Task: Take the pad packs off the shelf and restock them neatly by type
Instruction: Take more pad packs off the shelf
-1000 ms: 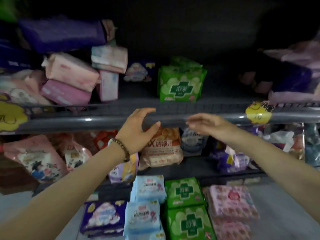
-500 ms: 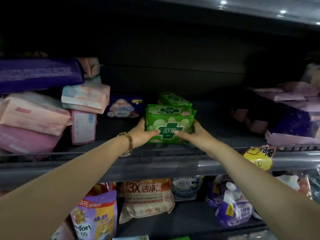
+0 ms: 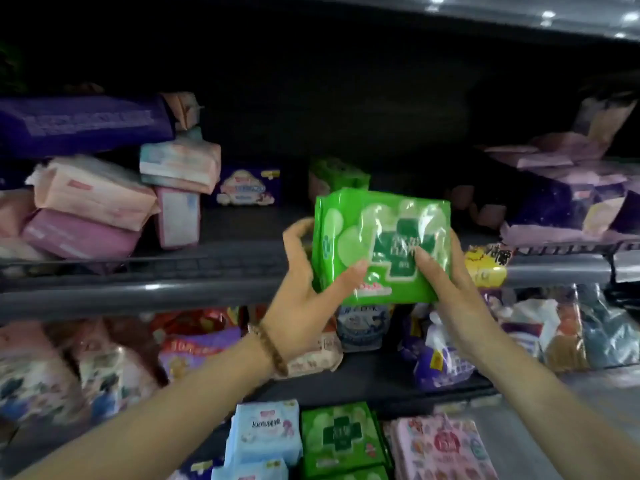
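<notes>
**Pack (image 3: 381,244) held in two hands before the shelf rail (image 3: 173,289)**

The pack, green with a dark cross on its face, was held in the air, upright and face-on. It was in front of the upper shelf's grey rail and not resting on the shelf. It was gripped from both sides. The left hand (image 3: 304,292) was curled round its left edge with the thumb laid across the front. The right hand (image 3: 446,282) was clamped on its right edge, with the thumb pressed on the printed cross.

A two-sided hold is judged to suit the soft, glossy wrapper, which might sag or slide in one hand. The label was turned toward the eye, probably so that the type could be read.

Just behind, a second green pack (image 3: 337,173) lay on the shelf. Pink packs (image 3: 93,192) were heaped untidily at the shelf's left, under a purple pack (image 3: 79,123). Well below, matching green packs (image 3: 341,438) were laid flat between blue packs (image 3: 263,434) and pink floral packs (image 3: 443,445). That stack is judged the likely destination.
</notes>
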### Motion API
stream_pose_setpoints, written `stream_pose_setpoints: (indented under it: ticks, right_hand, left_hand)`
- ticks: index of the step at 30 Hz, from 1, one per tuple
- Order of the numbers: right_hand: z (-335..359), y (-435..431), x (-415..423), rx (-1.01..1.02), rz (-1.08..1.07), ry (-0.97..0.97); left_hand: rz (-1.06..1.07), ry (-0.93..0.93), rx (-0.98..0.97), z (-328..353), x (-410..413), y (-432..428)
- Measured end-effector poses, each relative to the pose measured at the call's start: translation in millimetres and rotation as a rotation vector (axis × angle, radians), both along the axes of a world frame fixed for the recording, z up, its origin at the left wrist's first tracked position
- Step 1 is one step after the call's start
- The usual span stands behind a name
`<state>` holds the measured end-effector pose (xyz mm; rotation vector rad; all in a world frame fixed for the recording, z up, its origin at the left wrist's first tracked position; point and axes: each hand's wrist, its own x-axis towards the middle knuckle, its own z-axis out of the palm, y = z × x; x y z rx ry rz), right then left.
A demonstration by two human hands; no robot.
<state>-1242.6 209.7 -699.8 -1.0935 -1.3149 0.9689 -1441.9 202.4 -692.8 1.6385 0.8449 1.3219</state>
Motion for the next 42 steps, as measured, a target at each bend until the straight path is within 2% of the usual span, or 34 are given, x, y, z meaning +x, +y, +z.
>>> stream_pose_setpoints:
  ticks: [4, 7, 11, 13, 17, 20, 25, 28, 32, 34, 36, 38, 40, 42]
  right_hand:
    - [-77.8, -48.3, 7.6, -0.302, -0.024, -0.081]
    - [-139.9, -58.6, 3.8, -0.535, 0.027, -0.033]
    - [-206.3, -44.1, 8.9, -0.661, 0.067, -0.001]
    - [-225.4, -40.1, 9.6, -0.715, 0.085, -0.011]
    - [-246.9, -40.1, 9.1, -0.760, 0.048, -0.089]
    - [-255.0, -41.0, 11.1, -0.758, 0.088, -0.179]
    - [-231.7, -37.0, 19.9, -0.688, 0.080, -0.408]
    - [-185.3, -33.5, 22.6, -0.451, 0.062, -0.472]
    - [-94.2, -16.8, 18.3, -0.076, 0.010, -0.451]
    - [-52.8, 5.3, 12.3, 0.051, -0.021, -0.466]
    - [-19.5, 37.0, 2.6, 0.160, -0.039, -0.500]
    - [2.7, 74.3, -9.0, 0.212, -0.076, -0.511]
    - [14.4, 112.6, -20.7, 0.197, -0.118, -0.488]
    - [17.5, 148.1, -32.6, 0.155, -0.151, -0.500]
  left_hand:
    - [-0.064, 0.136, -0.368, -91.9, 0.6, -44.0]
    - [-0.062, 0.225, -0.713, -149.6, 4.9, -46.8]
    - [0.061, 0.285, -0.949, -207.7, 13.0, -31.2]
    - [0.127, 0.363, -0.983, -233.0, 11.6, -25.4]
    - [0.198, 0.499, -0.940, -265.2, 7.7, -26.2]
    - [0.244, 0.578, -0.889, -257.3, 6.9, -34.2]
    - [0.120, 0.848, -0.744, -211.3, -8.0, -32.4]
    - [0.078, 0.888, -0.399, -145.6, -19.9, -22.1]
    - [0.366, 0.832, 0.276, -50.9, -32.3, 17.0]
    - [0.450, 0.839, 0.442, -21.5, -36.0, 52.5]
    - [0.487, 0.985, 0.408, -7.3, -39.4, 91.3]
    - [0.492, 1.159, 0.255, -9.6, -44.4, 124.0]
    - [0.469, 1.234, 0.087, -20.0, -48.9, 145.5]
    - [0.458, 1.255, 0.020, -27.2, -49.6, 153.9]
